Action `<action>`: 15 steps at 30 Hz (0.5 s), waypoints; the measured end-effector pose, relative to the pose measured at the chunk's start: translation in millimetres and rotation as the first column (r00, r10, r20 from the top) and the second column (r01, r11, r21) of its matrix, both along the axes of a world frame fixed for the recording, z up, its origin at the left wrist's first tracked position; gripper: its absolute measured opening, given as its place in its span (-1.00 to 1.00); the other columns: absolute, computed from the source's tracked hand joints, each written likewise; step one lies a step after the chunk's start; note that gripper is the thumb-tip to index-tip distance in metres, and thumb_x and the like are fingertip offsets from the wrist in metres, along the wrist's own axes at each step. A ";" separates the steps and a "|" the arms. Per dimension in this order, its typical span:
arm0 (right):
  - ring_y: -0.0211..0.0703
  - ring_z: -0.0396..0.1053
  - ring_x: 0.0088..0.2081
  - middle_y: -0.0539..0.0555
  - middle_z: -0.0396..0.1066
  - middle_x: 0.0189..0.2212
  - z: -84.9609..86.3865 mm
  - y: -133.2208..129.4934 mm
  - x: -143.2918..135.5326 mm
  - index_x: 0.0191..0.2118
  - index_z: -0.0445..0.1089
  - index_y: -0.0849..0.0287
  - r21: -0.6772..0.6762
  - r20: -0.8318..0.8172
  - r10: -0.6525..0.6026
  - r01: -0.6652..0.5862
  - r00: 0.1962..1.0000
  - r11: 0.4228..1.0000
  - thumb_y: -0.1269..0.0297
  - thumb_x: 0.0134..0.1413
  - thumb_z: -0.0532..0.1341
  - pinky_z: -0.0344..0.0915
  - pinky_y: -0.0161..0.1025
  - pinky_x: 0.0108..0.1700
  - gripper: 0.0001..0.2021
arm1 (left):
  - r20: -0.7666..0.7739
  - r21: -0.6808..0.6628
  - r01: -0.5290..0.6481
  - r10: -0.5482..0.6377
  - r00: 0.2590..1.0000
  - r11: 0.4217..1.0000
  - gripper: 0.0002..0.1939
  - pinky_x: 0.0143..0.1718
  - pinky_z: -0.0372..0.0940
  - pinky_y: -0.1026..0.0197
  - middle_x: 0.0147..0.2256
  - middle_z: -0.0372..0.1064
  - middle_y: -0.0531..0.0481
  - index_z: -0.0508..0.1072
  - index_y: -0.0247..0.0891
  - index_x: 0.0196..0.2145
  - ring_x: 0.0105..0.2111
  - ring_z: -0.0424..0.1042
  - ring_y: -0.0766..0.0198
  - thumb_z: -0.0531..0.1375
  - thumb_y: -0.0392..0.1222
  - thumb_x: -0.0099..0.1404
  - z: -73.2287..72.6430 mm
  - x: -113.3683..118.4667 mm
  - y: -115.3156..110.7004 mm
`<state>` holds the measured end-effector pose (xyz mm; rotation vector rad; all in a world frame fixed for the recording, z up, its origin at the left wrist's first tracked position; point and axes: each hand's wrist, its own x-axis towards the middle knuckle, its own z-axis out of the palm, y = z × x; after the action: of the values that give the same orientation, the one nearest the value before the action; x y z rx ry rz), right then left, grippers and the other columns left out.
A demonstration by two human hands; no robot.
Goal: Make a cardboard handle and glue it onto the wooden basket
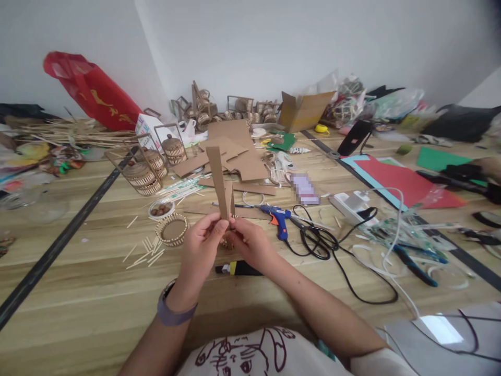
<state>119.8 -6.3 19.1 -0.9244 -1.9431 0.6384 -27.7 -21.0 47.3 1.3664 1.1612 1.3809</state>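
Note:
My left hand point(206, 239) pinches the lower end of a long cardboard strip point(217, 180) that stands up from my fingers. Close beside it, the fingers of my right hand point(250, 239) are closed at the foot of the cardboard too. A shorter cardboard piece rises just behind the strip. Part of a small stick-sided round shows between and behind my hands, mostly hidden. Left of my hands sits a round base ringed with short sticks point(172, 230), with loose cut sticks point(146, 252) near it. A black and yellow cutter point(240, 268) lies under my right wrist.
A blue glue gun point(278, 219) with a black cable lies to the right, near scissors point(319, 237) and a power strip point(350, 209). Small lidded baskets point(141, 175) stand at left. Cardboard sheets point(238, 146) lie ahead. Blue-handled pliers point(415, 266) rest far right.

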 end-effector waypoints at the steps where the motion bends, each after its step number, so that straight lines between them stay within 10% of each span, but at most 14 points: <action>1: -0.19 0.34 -0.39 0.02 0.39 -0.41 -0.5 0.1 -0.6 -0.32 0.36 0.13 0.011 -0.004 -0.003 0.003 1.000 1.000 0.37 0.29 0.10 0.23 -0.31 -0.34 -0.85 | 0.003 0.004 0.001 -0.001 1.000 1.000 -0.70 -0.44 0.31 0.32 -0.45 0.49 0.03 0.61 -0.23 -0.19 -0.45 0.39 0.30 0.27 0.03 0.28 0.0 0.2 0.0; 15: -0.20 0.35 -0.36 0.03 0.42 -0.38 -2.6 1.7 -4.6 -0.32 0.37 0.12 0.050 -0.017 -0.011 0.012 1.000 0.999 0.32 0.32 0.09 0.31 -0.29 -0.29 -0.82 | 0.004 0.002 -0.027 0.027 1.000 1.000 -0.71 -0.31 0.38 0.24 -0.41 0.51 0.01 0.59 -0.21 -0.20 -0.32 0.49 0.19 0.27 0.05 0.28 -2.2 1.6 -0.8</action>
<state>115.3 -4.6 16.5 -0.8957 -1.9290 0.5864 -26.1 -21.8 45.1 1.3538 1.1804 1.4039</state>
